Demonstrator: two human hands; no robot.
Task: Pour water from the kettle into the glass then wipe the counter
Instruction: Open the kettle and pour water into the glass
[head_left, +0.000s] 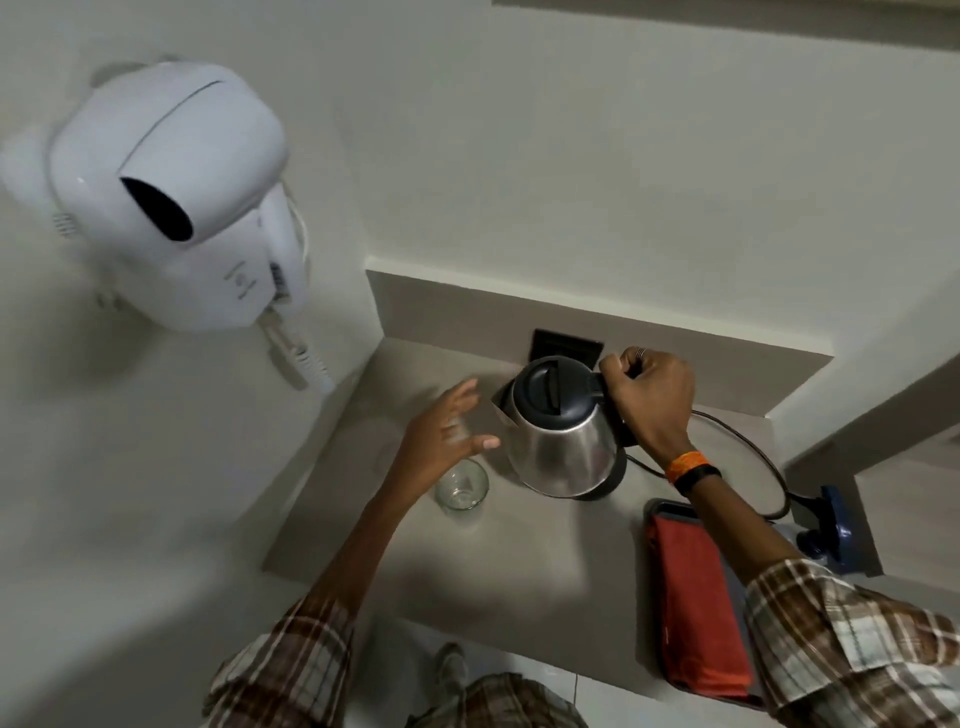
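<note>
A steel kettle (563, 441) with a black lid stands upright on its base on the grey counter (519, 566). My right hand (652, 397) is closed around the kettle's black handle. An empty clear glass (462, 487) stands on the counter just left of the kettle. My left hand (449, 431) hovers above and behind the glass with its fingers spread, holding nothing. A folded red cloth (698, 603) lies on a dark tray at the counter's right, partly under my right forearm.
A white wall-mounted hair dryer (176, 202) juts out at the upper left. A black wall socket (566, 344) sits behind the kettle, whose cord (769, 467) loops to the right. A blue-capped bottle (826, 525) lies at the counter's right edge.
</note>
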